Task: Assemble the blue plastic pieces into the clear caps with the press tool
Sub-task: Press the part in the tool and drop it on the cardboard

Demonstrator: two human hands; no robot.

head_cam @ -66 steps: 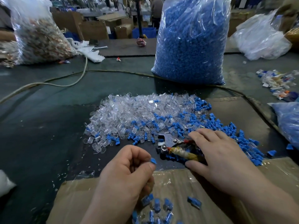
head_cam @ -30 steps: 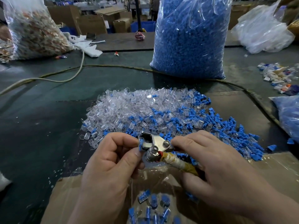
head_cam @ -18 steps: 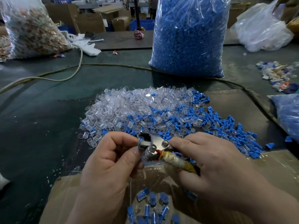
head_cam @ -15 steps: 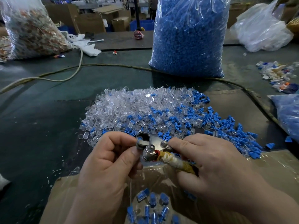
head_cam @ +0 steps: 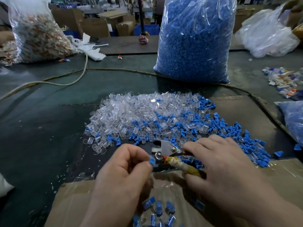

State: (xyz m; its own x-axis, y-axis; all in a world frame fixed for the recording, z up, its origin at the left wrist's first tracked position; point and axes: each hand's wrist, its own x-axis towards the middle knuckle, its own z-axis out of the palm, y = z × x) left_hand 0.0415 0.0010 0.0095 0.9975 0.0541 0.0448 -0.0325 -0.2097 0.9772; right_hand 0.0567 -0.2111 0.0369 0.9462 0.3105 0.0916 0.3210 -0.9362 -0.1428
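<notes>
far left: clear bag of mixed brownish parts (head_cam: pixel 37 33) and a pale cord (head_cam: pixel 65 82) on the dark table (head_cam: pixel 41 128), well apart from the work, not in play. left hand (head_cam: pixel 121 176) pinches one blue piece (head_cam: pixel 152 160) between thumb and forefinger, other fingers curled in. piece sits just beside the metal head of the press tool (head_cam: pixel 165 149), probably so the feed path is short. can't tell if a clear cap is already on it. stock lies just beyond the tool: clear caps (head_cam: pixel 139 115) heaped centre, loose blue pieces (head_cam: pixel 246 141) spilling to the right, both near enough to grab one-handed. finished-looking parts (head_cam: pixel 158 208) lie in the cardboard box (head_cam: pixel 287 177) at the near edge, below the hands, so a release should drop them in. big bag of blue stock (head_cam: pixel 195 40) stands behind the heap. right hand (head_cam: pixel 229 171) is curled round the tool's tape-wrapped handle, placed to squeeze. whether the head is loaded is hidden.
</notes>
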